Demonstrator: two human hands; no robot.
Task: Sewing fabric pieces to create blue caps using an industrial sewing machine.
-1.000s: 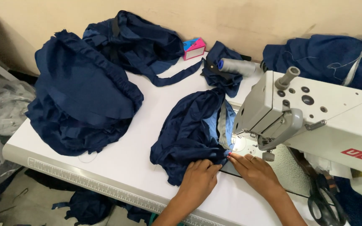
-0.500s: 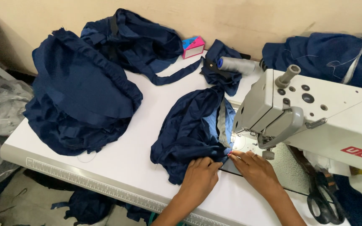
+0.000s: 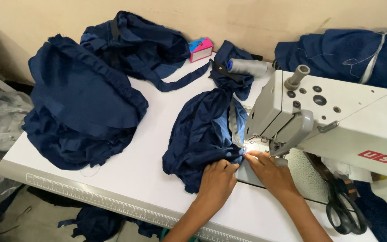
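A bunched navy blue garment (image 3: pixel 202 130) lies on the white table (image 3: pixel 135 188) just left of the white sewing machine (image 3: pixel 328 121). My left hand (image 3: pixel 218 181) presses flat on the garment's near edge. My right hand (image 3: pixel 269 170) rests beside it, fingertips pinching the fabric edge right under the lit needle area (image 3: pixel 254 143). Both hands hold the cloth down against the machine bed; the seam itself is hidden under my fingers.
A large pile of navy fabric (image 3: pixel 77 107) covers the table's left side, another heap (image 3: pixel 135 45) at the back. A pink and blue box (image 3: pixel 201 48) and a grey thread cone (image 3: pixel 249 67) stand behind. Black scissors (image 3: pixel 343 206) lie at right. More navy cloth (image 3: pixel 350 54) sits behind the machine.
Both hands have stayed on the garment at the needle; any shift in the fabric is too small to tell.
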